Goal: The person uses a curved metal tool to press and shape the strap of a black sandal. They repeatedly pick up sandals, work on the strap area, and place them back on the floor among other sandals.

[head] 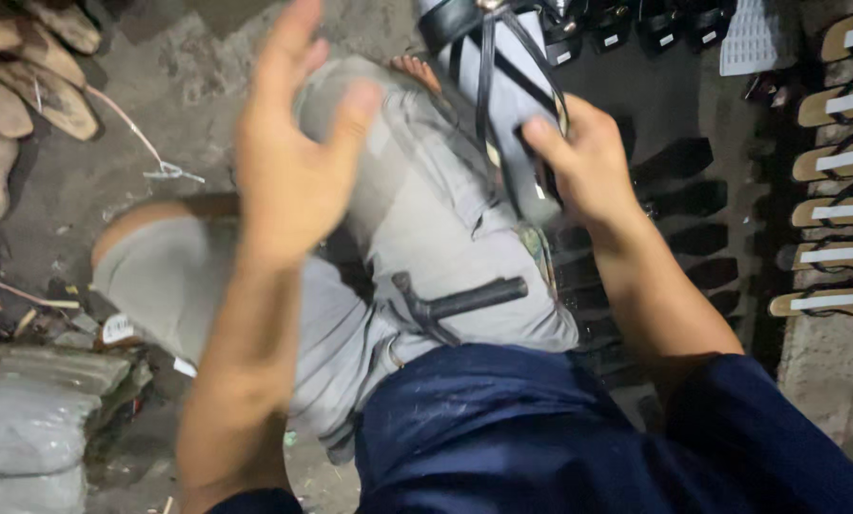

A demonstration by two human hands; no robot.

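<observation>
A: While the head camera looks straight down, the person sits on the floor [188, 67] with knees bent in grey trousers [426, 219]. The right hand [588, 162], at about one o'clock from the middle of the picture, has its grip closed round a sandal [507, 86] with a pale grey sole and black straps, thumb on the near edge, fingers hidden behind it.

B: And the left hand [293, 162]?

A: It is at about eleven o'clock, raised and blurred, palm spread wide and holding nothing. It stands apart from the sandal, to that sandal's left.

B: Where is the sandal against the body?

A: It is held above the raised knee, tilted, with its strap end toward twelve o'clock. A dark hammer-like tool [460, 300] lies across the lap, near the centre, touched by neither hand.

B: What lies around?

A: At three o'clock a column of tan sandals with white straps [840, 205] lies on a ledge; between them and the leg sit black soles [678, 195] in a stack of rows. At ten o'clock there are brown soles [27, 86], and at seven o'clock grey sacks [27, 428].

B: What step would that be?

A: It looks like work on the one sandal held by a single hand, the open palm beside it. To go on, the free hand would need to meet the sole squarely while the right hand keeps it from twisting; the blur hides how near they truly are.
</observation>
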